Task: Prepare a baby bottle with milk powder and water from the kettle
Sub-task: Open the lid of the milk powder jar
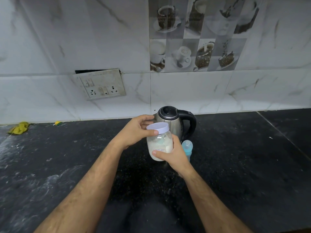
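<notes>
One bottle point(187, 149), one kettle point(171, 121), one jar point(159, 145)

Bench point(67, 165): black speckled stone, pale smears at left. Yellow cloth point(19, 128): crumpled, far left by the wall. Small yellow scrap point(57, 123): at wall foot. Switch-and-socket plate point(101, 84): tilted, loose. Marble-pattern wall tiles point(67, 39); coffee-cup picture tiles point(198, 34).

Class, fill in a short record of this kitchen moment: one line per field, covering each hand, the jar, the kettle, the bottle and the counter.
left hand: grips the white lid of the jar
right hand: holds the jar by its body
jar: clear, holds white powder
kettle: steel, black handle, lid shut, behind the jar
baby bottle: blue, upright, beside the right hand
counter: dark stone, yellow cloth at far left
</notes>
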The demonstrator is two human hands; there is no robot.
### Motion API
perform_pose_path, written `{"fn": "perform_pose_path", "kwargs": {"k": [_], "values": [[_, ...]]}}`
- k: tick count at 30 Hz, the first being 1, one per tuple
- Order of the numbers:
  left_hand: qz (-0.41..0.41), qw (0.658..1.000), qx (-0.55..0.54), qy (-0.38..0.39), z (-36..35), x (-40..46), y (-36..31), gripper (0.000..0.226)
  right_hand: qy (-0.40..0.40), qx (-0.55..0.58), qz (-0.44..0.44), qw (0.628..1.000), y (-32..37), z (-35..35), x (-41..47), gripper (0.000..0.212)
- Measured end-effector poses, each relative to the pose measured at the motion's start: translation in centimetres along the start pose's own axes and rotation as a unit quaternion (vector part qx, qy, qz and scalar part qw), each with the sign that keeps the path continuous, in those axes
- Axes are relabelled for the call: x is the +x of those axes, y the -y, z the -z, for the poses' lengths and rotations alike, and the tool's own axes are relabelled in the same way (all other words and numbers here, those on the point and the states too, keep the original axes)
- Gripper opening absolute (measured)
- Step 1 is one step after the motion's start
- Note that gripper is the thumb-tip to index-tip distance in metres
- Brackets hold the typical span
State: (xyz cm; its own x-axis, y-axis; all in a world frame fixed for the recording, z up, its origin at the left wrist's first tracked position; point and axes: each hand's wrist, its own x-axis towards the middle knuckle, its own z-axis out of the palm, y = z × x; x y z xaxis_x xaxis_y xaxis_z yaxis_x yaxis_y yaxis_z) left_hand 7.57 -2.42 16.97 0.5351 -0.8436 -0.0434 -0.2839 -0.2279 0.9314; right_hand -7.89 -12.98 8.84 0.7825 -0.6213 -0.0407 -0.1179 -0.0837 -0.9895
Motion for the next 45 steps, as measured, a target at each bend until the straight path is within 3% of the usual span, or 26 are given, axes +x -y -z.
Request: {"fn": "perform_pose_path", "kwargs": {"k": [7, 10, 14, 21, 26, 31, 35, 38, 41, 45], "values": [[-0.03, 0.995, 0.096, -0.006, -1.6, 0.0, -1.5, 0.088, 0.007, -0.032, 0.003, 0.999, 0.3, -1.2, -0.4, 0.087], [-0.034, 0.985, 0.165, 0.027, -1.6, 0.0, -1.7, 0.077, 0.001, -0.05, 0.007, 0.999, 0.4, -1.3, -0.5, 0.088], [-0.005, 0.976, 0.206, 0.068, -0.8, 0.0, -1.4, 0.094, -0.012, -0.076, 0.011, 0.997, 0.4, -1.2, -0.4, 0.095], [-0.004, 0.959, 0.283, -0.014, -1.2, 0.0, -1.5, 0.081, -0.034, -0.111, 0.018, 0.993, 0.5, -1.7, -0.6, 0.086], [0.018, 0.972, 0.226, -0.062, -1.1, 0.0, -0.6, 0.06, -0.042, -0.141, 0.016, 0.989, 0.1, -2.2, -0.6, 0.089], [0.059, 0.99, -0.03, -0.126, -0.4, -0.5, 0.6, 0.027, -0.04, -0.123, 0.016, 0.991, -0.3, -2.1, -0.5, 0.083], [0.165, 0.936, -0.267, -0.161, 0.1, -1.3, 3.8, 0.026, -0.041, -0.111, 0.011, 0.993, -0.7, -1.8, -0.5, 0.079], [0.215, 0.883, -0.382, -0.171, -0.3, -2.0, 6.9, 0.034, -0.037, -0.109, 0.004, 0.993, -1.1, -1.8, -0.4, 0.08], [0.248, 0.882, -0.352, -0.193, -0.8, -2.4, 10.3, 0.034, -0.035, -0.112, -0.005, 0.993, -1.7, -1.9, -0.3, 0.081], [0.306, 0.904, -0.191, -0.231, -0.5, -2.5, 14.7, 0.034, -0.032, -0.118, -0.013, 0.992, -2.1, -2.3, -0.3, 0.08]]}}
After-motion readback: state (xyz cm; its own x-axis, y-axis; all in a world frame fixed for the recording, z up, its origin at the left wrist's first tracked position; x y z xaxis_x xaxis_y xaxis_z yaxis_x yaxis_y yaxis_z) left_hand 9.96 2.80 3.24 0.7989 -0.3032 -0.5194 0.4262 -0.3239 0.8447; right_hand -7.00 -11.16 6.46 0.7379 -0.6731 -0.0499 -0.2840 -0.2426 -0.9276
